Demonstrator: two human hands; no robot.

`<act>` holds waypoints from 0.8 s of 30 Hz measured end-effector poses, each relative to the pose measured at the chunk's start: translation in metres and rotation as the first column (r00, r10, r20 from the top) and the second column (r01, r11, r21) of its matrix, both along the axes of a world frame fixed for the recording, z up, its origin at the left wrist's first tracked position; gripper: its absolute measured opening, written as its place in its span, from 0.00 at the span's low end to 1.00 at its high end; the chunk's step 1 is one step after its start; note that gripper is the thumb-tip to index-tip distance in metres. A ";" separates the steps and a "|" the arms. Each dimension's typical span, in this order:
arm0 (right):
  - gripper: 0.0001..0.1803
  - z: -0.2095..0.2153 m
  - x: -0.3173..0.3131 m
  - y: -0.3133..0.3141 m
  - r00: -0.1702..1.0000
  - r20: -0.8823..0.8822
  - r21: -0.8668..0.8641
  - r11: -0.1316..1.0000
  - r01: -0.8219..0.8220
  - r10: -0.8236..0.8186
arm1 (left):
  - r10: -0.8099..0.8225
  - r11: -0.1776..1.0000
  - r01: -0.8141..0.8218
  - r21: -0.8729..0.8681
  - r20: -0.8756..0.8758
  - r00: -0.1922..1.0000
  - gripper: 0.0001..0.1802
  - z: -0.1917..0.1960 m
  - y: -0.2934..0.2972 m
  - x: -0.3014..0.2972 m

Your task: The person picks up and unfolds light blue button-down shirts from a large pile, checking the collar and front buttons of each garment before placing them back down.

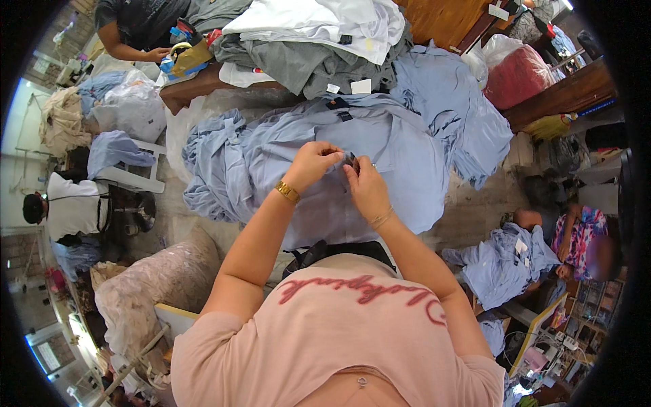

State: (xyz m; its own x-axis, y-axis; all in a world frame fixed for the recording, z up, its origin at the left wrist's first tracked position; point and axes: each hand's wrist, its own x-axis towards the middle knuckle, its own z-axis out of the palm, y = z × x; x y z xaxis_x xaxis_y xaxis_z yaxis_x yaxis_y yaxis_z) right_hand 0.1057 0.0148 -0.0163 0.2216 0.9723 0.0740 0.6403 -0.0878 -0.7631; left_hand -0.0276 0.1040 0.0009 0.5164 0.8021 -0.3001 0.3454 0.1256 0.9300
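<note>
Pinching, both hands together, left hand [313, 165] and right hand [366, 186] closing on a small dark piece [352, 160] at the light blue shirt [400, 146] spread on the pile ahead. Probably handling soft, light, floppy; gripping best near a seam. Lying beyond, grey and white garments [319, 41].

The person wears a pale salmon-pink short-sleeved T-shirt [339, 332] with curling red script lettering across the chest, seen upside down from above, and a dark waistband or strap [339, 251] shows just beyond the shirt's hem. Both forearms are bare below the short sleeves; the left wrist carries a gold-coloured link watch or bracelet [287, 191], and the right wrist carries a thin, pale bangle [382, 218]. A small silvery pendant or clasp [363, 382] hangs at the neckline near the bottom edge of the view.
</note>
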 end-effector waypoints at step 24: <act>0.11 0.006 0.010 -0.016 0.884 -0.466 0.014 0.998 0.054 -0.042 | 0.120 0.491 -0.180 0.852 0.138 0.983 0.08 -0.017 -0.035 0.003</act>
